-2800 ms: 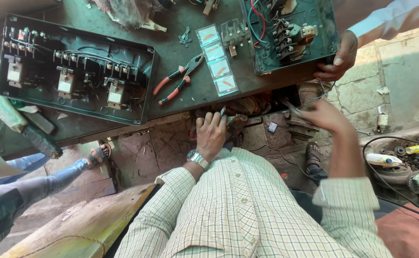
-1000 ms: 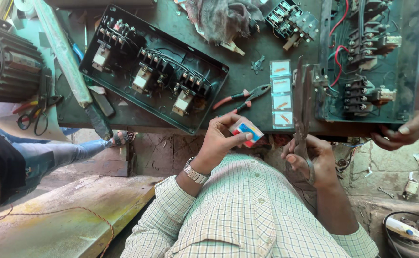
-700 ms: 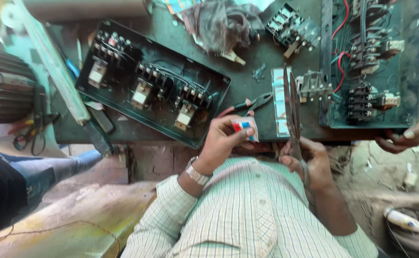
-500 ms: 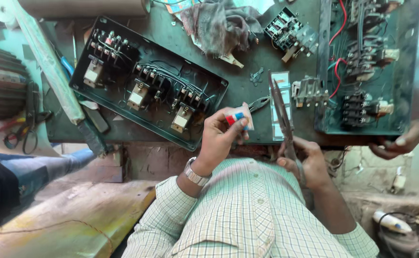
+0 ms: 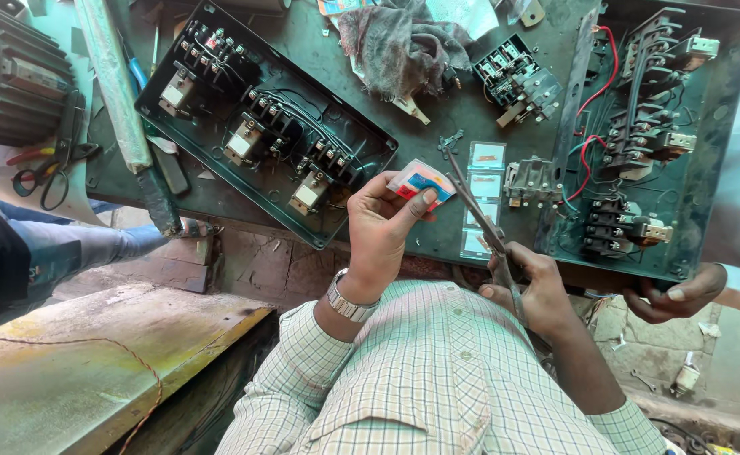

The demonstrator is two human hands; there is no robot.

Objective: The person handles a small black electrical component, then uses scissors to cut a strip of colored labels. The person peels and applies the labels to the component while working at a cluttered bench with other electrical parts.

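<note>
My left hand holds a small flat packet, white with red and blue print, pinched between thumb and fingers above the green workbench. My right hand grips the handles of long metal scissors, whose blades point up and left toward the packet's edge. Several small white packets lie in a row on the bench just behind the scissors. A watch sits on my left wrist.
A black electrical panel with relays lies at left, a second wired panel at right, held at its lower edge by another person's hand. A grey rag, a motor and black-handled scissors lie around.
My left hand has risen from under the bench edge with the packet. My right hand has brought the scissors up so the blades reach the packet.
</note>
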